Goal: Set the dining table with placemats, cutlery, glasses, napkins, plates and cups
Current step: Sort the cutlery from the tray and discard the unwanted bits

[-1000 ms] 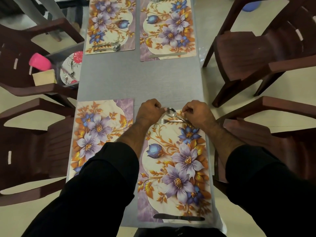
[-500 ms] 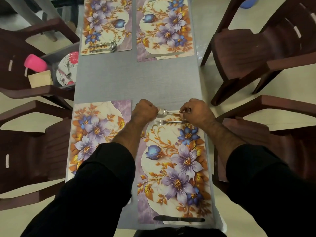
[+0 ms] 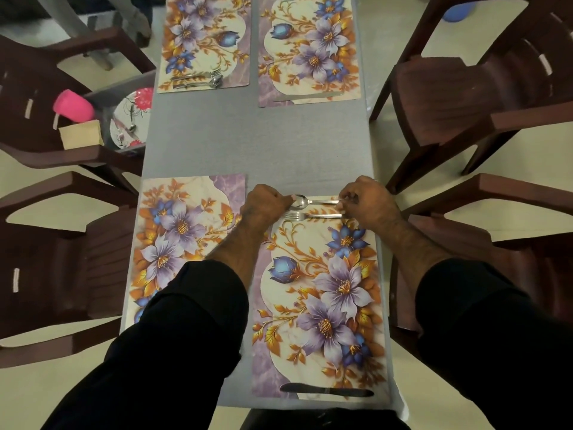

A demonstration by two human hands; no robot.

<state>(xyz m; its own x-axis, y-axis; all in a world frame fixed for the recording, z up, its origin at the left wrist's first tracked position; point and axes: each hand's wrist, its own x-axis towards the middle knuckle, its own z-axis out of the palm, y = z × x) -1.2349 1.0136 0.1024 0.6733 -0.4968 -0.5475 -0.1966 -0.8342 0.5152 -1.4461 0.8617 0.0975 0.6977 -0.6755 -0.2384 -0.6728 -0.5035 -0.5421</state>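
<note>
Currently, a spoon (image 3: 305, 201) is being held at the far edge of the near-right placemat (image 3: 322, 293), bowl pinched by the left hand (image 3: 263, 203), handle pinched by the right hand (image 3: 367, 200), just beyond a fork (image 3: 311, 216).

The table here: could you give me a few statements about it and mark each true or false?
1. A spoon and fork lie side by side on the near right placemat. True.
2. A knife lies at that mat's near edge. True.
3. The near left mat holds cutlery. False: none shows on it.
4. The pink cup stands on the table. False: it sits on a chair.
5. The right hand pinches the spoon's handle. True.
6. The left hand is raised high above the table. False: it is down at the spoon's bowl.
</note>
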